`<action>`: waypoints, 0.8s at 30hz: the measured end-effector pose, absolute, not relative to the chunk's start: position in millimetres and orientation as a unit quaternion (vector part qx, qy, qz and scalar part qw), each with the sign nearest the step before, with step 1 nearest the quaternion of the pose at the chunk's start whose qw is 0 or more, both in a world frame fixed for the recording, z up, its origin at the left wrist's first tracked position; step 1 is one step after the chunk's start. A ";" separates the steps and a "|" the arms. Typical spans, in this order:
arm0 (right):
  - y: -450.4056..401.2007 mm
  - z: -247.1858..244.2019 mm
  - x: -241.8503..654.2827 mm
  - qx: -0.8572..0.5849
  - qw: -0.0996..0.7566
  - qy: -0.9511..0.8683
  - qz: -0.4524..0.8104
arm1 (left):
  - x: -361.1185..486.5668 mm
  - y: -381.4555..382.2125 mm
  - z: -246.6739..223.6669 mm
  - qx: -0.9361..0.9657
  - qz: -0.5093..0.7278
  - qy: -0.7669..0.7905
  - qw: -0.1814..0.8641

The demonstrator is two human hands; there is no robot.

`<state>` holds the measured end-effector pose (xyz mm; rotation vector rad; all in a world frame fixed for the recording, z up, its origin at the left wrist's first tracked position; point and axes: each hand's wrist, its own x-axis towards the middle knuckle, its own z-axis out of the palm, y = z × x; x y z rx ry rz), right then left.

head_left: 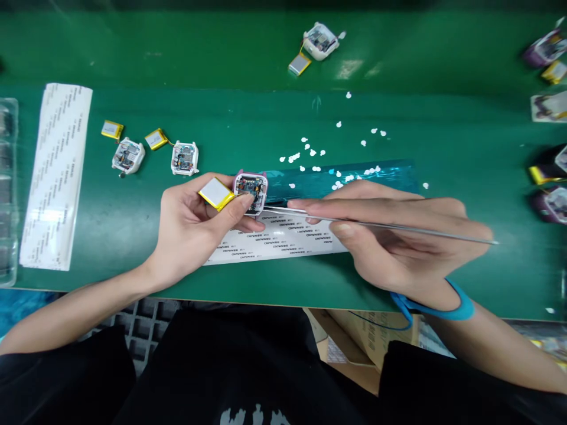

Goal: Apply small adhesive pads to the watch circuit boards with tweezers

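Note:
My left hand (188, 221) is closed on an open watch case (261, 184) with a purple and white rim. A circuit board shows inside it, and my thumb presses on its lower left edge. A yellow-edged battery (215, 193) on the case's left side rests against my fingers. In my right hand (398, 254) a thin pair of metal tweezers (478, 239) is gripped, the tips at the lower right edge of the case. Whether the tips hold anything is too small to tell. Below the case lies a printed white adhesive sheet (283, 233).
Small white round stickers (312, 153) lie scattered around a teal film strip (398, 172). White watch cases with batteries sit at left (185, 158) and at the back (319, 41). A white sheet stack (55, 177) and clear tray (9, 195) are far left; purple cases (551, 203) right.

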<state>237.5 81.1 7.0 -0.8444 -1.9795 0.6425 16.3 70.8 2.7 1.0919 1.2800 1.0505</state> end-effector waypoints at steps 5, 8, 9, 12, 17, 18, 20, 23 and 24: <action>82.2 2.3 236.0 -0.307 0.417 -0.813 0.266 | 14.9 73.0 0.0 0.450 0.441 0.540 0.558; 82.8 1.8 236.2 -0.308 0.435 -0.812 0.238 | 15.7 72.3 -2.3 0.441 0.434 0.532 0.578; 83.1 2.1 236.5 -0.313 0.440 -0.810 0.231 | 16.4 71.2 -2.4 0.440 0.433 0.528 0.583; 84.4 2.5 239.2 -0.328 0.451 -0.806 0.198 | 16.8 70.9 1.0 0.468 0.428 0.525 0.568; 85.7 1.2 249.6 -0.263 0.380 -0.885 0.057 | -13.0 127.3 15.0 0.622 0.422 0.526 0.398; 85.6 0.9 251.5 -0.251 0.361 -0.897 0.037 | -24.8 148.0 17.5 0.652 0.424 0.529 0.339; 85.4 -0.1 254.0 -0.238 0.355 -0.904 0.011 | -49.0 189.5 22.4 0.688 0.397 0.566 0.219; 86.3 -2.8 253.8 -0.236 0.372 -0.898 -0.018 | -70.0 232.8 32.5 0.697 0.227 0.657 0.177; 87.1 -4.0 253.0 -0.236 0.375 -0.896 -0.027 | -69.5 240.7 36.4 0.701 0.197 0.665 0.163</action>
